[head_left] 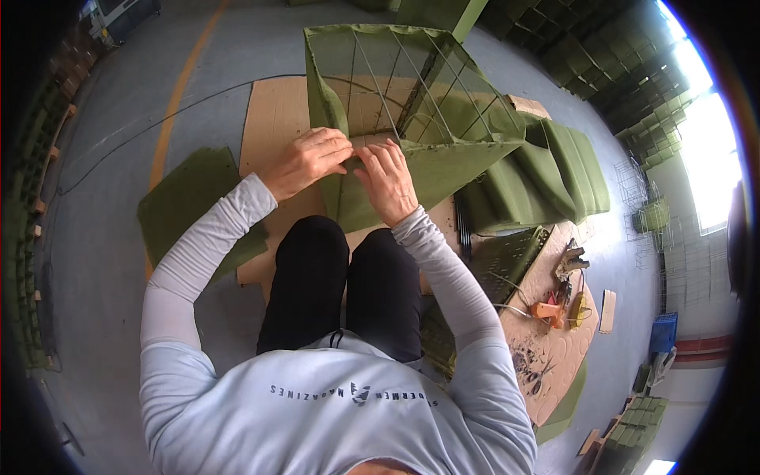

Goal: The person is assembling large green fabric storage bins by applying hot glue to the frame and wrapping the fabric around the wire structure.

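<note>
In front of my knees stands a box-like wire frame [431, 89] with green fabric [443, 166] stretched over its sides. Thin metal rods cross its open top. My left hand [313, 162] is closed at the box's near left corner, its fingertips pinching the fabric edge. Just beside it, my right hand [388, 180] has its fingers bent over the same edge, thumb toward the corner. The two hands' fingertips almost meet. Whether a small fastener lies between them is hidden by the fingers.
Flat cardboard [265, 127] lies under the box. Folded green fabric [546, 174] is heaped at the right, and a flat green piece [194, 190] lies left. On a cardboard-topped surface [570, 332] sit an orange glue gun [548, 312] and scissors [540, 376]. A dark cable [150, 123] crosses the floor.
</note>
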Demonstrator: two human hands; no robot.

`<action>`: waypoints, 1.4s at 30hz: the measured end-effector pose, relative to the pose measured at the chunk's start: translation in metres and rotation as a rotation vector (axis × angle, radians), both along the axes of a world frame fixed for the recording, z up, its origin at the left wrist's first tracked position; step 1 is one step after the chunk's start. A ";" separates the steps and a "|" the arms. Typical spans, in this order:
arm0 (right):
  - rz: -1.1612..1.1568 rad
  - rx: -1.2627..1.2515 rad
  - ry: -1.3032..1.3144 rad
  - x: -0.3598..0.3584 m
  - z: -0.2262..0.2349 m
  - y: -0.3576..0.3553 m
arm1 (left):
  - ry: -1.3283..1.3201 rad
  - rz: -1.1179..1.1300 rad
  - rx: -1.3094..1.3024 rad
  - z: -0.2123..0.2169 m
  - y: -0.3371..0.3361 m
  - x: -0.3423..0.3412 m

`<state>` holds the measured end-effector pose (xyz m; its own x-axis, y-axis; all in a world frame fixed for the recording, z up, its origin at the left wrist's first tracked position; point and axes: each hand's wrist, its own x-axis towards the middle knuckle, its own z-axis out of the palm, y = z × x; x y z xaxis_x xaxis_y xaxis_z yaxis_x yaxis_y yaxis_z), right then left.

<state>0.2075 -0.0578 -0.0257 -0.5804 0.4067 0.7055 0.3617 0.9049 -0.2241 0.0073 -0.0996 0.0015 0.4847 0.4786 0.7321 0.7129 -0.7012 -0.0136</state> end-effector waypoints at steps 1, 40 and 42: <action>0.021 0.040 0.050 -0.003 -0.002 0.004 | 0.041 -0.038 -0.082 0.001 0.006 -0.001; -0.477 -0.054 -0.116 0.031 0.010 -0.017 | 0.120 -0.183 -0.293 -0.011 0.075 0.056; -0.461 -0.117 -0.178 0.034 0.019 -0.009 | 0.316 -0.021 -0.585 -0.007 0.085 0.058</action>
<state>0.2413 -0.0671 -0.0072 -0.4292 0.7194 0.5461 0.7595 0.6147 -0.2128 0.0651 -0.0150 -0.0052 0.6470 0.7419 0.1760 0.7230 -0.6703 0.1673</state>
